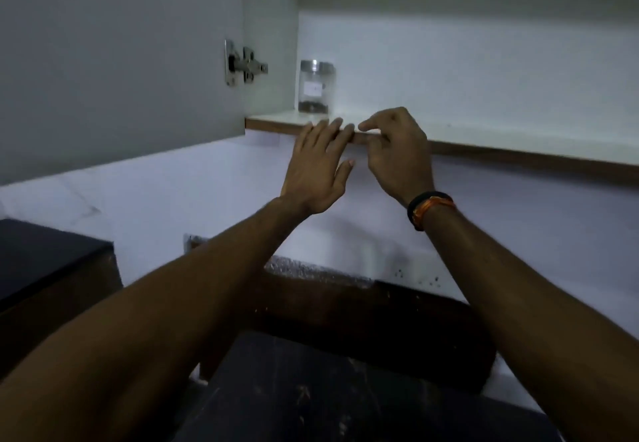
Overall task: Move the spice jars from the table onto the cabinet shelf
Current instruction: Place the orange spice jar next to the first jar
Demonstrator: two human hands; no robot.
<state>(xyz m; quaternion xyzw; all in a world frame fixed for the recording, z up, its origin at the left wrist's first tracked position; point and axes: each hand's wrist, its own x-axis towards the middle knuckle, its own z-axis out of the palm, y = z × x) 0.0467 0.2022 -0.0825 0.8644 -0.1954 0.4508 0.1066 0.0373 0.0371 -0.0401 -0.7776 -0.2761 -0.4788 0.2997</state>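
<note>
Shelf (484,135) holds one jar (316,87); both hands empty.

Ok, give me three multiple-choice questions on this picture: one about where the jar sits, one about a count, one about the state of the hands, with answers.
1. Where is the spice jar?
A. On the cabinet shelf, at its left end
B. In the right hand
C. On the dark table

2. How many jars stand on the shelf?
A. Three
B. One
C. None

3. What do the hands hold?
A. A jar each
B. One lid
C. Nothing

Answers: 1 A, it stands beside the cabinet's left wall. 2 B, only one shows. 3 C, left hand and right hand are empty.
</note>
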